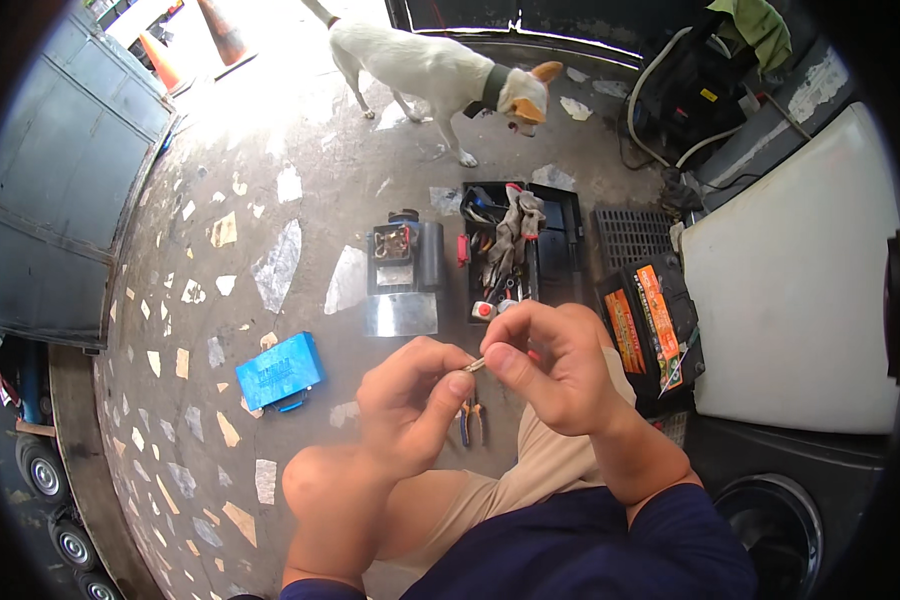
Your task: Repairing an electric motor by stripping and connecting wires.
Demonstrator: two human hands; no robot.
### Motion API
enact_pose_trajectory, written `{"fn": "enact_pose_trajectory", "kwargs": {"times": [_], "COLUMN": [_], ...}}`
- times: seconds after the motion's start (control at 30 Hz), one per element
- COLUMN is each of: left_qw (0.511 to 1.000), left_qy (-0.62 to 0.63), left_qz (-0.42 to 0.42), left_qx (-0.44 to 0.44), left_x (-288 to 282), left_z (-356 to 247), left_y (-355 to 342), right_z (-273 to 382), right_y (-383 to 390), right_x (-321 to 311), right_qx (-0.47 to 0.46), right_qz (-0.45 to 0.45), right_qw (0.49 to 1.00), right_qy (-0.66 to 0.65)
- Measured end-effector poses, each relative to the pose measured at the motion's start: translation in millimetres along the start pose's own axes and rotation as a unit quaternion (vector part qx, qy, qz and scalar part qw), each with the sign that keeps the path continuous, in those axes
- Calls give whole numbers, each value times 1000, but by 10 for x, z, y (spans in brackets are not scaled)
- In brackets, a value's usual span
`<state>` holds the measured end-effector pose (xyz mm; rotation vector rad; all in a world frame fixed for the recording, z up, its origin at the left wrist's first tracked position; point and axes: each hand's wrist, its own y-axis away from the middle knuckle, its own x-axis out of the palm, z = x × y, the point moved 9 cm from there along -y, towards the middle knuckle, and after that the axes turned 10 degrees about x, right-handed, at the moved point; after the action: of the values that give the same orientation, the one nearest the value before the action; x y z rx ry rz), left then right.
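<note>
My left hand [410, 395] and my right hand [550, 365] meet in front of me, above my lap. Between the thumbs and forefingers of both, closed in a pinch, is a small, thin metallic piece [475, 366]; its exact kind is too small to make out. Pliers [472, 422] with dark-and-orange handles lie on the floor just below my fingers, their jaws partly hidden. Farther out stands an electric motor [428, 262] with an uncovered wiring box, and a silvery metal sheet [400, 315] is at its near side.
An open black toolbox [475, 262] holds gloves and several tools. A blue box [280, 372] sits on the left floor. At right are a battery [625, 330] and a large white container [790, 280]. A white dog [410, 65] stands at the back, near traffic cones [225, 32].
</note>
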<state>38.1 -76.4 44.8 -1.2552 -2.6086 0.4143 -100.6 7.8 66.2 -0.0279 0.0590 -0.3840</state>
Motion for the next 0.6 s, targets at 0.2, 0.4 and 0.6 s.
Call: {"fn": "enact_pose_trajectory", "kwargs": {"times": [0.2, 0.4, 0.6], "left_qw": [996, 990, 989], "left_qy": [-63, -111, -136], "left_qz": [-6, 7, 16], "left_qx": [70, 89, 58], "left_x": [-8, -25, -25], "left_z": [-161, -197, -127], "left_y": [-78, -85, -101], "right_z": [-258, -214, -228], "right_y": [19, 49, -10], "right_x": [109, 101, 42], "right_qx": [86, 55, 69], "right_qz": [25, 9, 4], "right_qw": [995, 998, 997], "right_qy": [-51, -30, 15]}}
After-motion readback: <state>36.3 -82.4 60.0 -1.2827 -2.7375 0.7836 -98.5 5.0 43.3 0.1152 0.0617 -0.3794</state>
